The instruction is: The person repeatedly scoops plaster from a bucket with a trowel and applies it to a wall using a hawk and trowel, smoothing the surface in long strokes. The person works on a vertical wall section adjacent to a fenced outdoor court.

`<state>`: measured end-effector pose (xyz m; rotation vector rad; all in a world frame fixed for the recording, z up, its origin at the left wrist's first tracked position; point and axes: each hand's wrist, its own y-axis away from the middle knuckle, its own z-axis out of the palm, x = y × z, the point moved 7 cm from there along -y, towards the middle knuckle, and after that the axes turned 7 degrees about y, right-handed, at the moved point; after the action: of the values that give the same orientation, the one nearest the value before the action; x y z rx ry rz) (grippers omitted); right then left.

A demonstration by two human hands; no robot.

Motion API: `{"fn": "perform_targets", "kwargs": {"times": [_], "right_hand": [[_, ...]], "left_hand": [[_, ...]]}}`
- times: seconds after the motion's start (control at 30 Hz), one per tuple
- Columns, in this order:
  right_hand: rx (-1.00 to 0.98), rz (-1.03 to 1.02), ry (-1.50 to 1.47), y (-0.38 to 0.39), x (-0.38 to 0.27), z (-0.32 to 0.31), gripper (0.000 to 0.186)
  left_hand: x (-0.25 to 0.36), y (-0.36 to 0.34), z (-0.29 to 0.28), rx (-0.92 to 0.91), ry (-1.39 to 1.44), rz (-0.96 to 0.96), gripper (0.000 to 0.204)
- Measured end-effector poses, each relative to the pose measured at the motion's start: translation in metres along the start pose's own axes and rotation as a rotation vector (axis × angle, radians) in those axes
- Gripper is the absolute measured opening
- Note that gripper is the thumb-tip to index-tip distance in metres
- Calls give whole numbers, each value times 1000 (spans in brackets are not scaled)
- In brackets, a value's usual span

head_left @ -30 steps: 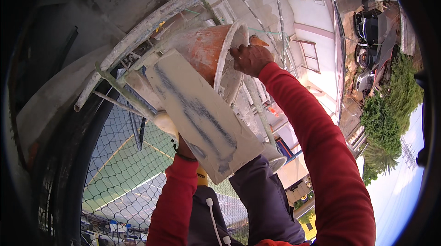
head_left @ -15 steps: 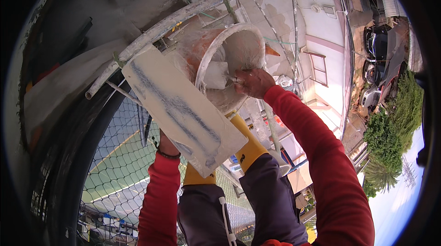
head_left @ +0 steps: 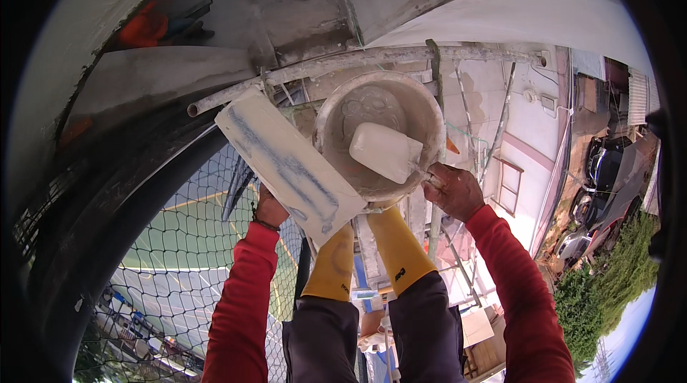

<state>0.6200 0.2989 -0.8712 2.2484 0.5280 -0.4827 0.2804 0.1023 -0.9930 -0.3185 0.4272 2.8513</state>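
Two tools show in the head view: a paste-coated trowel [head_left: 378,152], clamped in the right hand [head_left: 456,191] over the round bucket [head_left: 424,112], and a smeared rectangular board [head_left: 292,167], gripped from underneath by the left hand [head_left: 271,209], beside it.

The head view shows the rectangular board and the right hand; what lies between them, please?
In the head view, the bucket and, within its rim, the blade of the trowel that the right hand holds.
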Motion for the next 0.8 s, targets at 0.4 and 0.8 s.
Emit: {"fn": "perform_targets", "kwargs": {"times": [0.4, 0.8], "right_hand": [[177, 21, -176, 123, -104, -63, 34], [352, 166, -114, 148, -200, -37, 43]], "left_hand": [[-114, -65, 26, 134, 180, 28, 53], [-167, -74, 74, 226, 75, 27, 37]]}}
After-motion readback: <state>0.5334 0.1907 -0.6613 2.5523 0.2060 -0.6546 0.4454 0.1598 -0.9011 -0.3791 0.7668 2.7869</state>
